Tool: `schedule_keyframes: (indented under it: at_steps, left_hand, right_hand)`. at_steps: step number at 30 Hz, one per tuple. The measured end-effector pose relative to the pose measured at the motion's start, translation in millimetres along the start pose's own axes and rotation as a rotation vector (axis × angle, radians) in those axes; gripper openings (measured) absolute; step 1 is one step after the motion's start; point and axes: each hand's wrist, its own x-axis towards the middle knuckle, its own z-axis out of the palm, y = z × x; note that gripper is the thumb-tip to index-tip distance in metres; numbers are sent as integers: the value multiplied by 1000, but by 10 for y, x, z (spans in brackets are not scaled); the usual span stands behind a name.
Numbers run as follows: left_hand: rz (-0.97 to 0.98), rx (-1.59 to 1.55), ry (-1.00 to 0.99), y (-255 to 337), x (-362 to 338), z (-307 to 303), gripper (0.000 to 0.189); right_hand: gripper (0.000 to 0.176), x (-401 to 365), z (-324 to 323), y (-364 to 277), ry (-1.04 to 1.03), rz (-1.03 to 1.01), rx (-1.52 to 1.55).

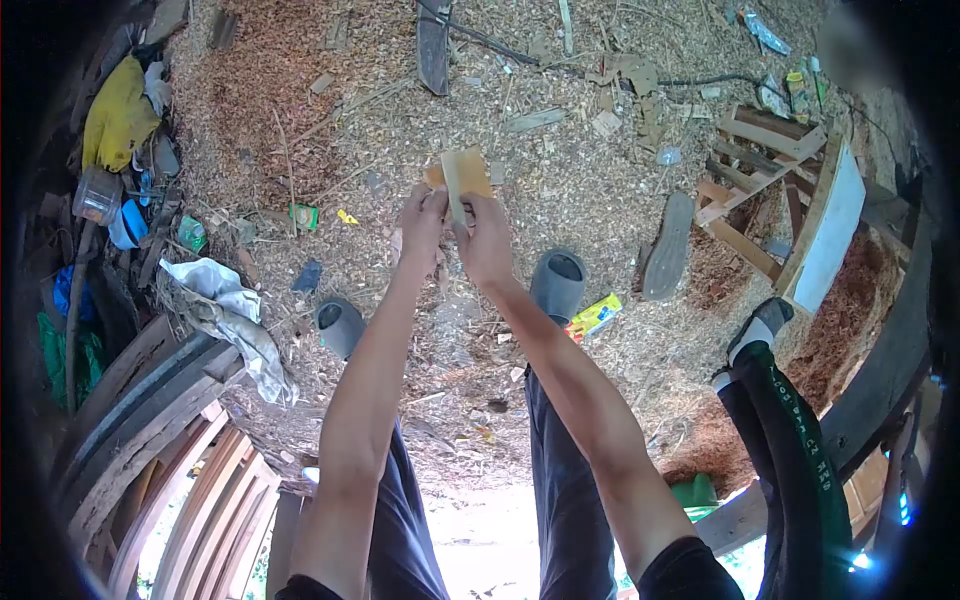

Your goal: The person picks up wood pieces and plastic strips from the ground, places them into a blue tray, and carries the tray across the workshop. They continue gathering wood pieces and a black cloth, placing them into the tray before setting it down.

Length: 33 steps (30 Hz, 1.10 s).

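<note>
Both hands meet in front of me above the ground, at a folded tan sheet that looks like sandpaper [474, 172]. My left hand [424, 222] has its fingers closed at the sheet's lower left edge. On the right side, my right hand [484, 240] pinches the lower part of the sheet, its fingers bent around a paler folded strip. The two hands are close together, nearly touching. Wood chips and shavings cover the ground [380, 260] beneath them.
Grey shoes [558, 284] are on my feet. A lone sole [668, 246] lies to the right, near a wooden frame [765, 165] and another person's legs [775, 400]. A dirty cloth [225, 310] and a yellow bag [118, 115] are at left.
</note>
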Motion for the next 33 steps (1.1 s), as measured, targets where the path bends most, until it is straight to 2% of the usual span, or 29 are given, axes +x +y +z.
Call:
schedule_keyframes:
  at_steps: [3, 5, 7, 9, 12, 16, 17, 19, 20, 22, 23, 24, 25, 28, 31, 33]
  left_hand:
    - [-6, -95, 18, -41, 27, -64, 21]
    - [15, -127, 25, -73, 44, -140, 23]
    - [43, -111, 74, -98, 91, -244, 36]
    - [49, -143, 64, -184, 150, -380, 39]
    - [68, -158, 141, -201, 155, -523, 33]
    - [37, -79, 139, -190, 84, -676, 33]
    - [33, -74, 124, -117, 57, -625, 33]
    - [50, -59, 111, -43, 31, -506, 31]
    - [56, -47, 107, -20, 15, -426, 30]
    - [75, 1, 87, 2, -16, -179, 28]
    - [85, 55, 73, 23, -41, -34, 27]
    - [-32, 59, 76, 119, -130, 172, 32]
    - [-22, 64, 61, 176, -190, 340, 32]
    - [10, 41, -34, 249, -258, 811, 37]
    - [-35, -62, -78, 327, -350, 1164, 38]
    - [-36, 3, -127, 436, -348, 1332, 37]
  right_hand:
    - [30, 31, 61, 0, -100, -100, 4]
    - [31, 85, 111, 129, -79, -87, -44]
    - [32, 172, 122, 231, -62, -65, -96]
    - [30, 328, 101, 268, 194, 114, -307]
    - [26, 497, 172, 459, 191, 170, -456]
    - [27, 618, 204, 651, 68, 324, -437]
    - [27, 602, 184, 678, 78, 320, -434]
    - [24, 546, 71, 593, 156, 113, -291]
    - [24, 525, -1, 500, 164, 103, -288]
    - [24, 438, -200, 208, 185, 66, -12]
    - [24, 393, -324, 65, 196, 59, -12]
    - [24, 359, -454, -67, 118, 135, 130]
    - [25, 348, -560, -143, 41, 209, 273]
    - [24, 339, -780, -30, 147, 115, 146]
    - [21, 450, -1161, -31, 165, 143, 134]
    - [20, 536, -1371, -43, 170, 158, 157]
